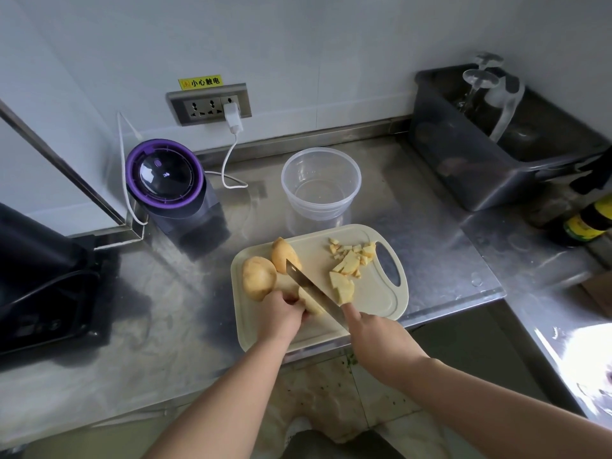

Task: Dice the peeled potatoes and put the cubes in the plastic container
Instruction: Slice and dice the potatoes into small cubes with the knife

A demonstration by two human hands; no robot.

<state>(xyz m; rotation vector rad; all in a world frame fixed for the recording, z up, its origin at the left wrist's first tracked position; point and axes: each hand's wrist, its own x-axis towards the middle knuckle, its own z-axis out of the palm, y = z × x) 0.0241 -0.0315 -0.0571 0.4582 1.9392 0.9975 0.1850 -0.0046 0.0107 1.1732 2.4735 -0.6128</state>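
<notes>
Now the right hand [377,339] grips the knife [311,289], blade angled far-left across the potato piece [312,305] the left hand [281,316] pinches

You face a pale grey smooth wall [331,44] carrying a brushed-metal socket panel [208,104]. Directly below that panel spreads your scratched stainless-steel counter [165,309]; farther below it, stained beige floor tiles [324,399]. Far down-right of the panel, white glare [583,352] washes the steel.
</notes>
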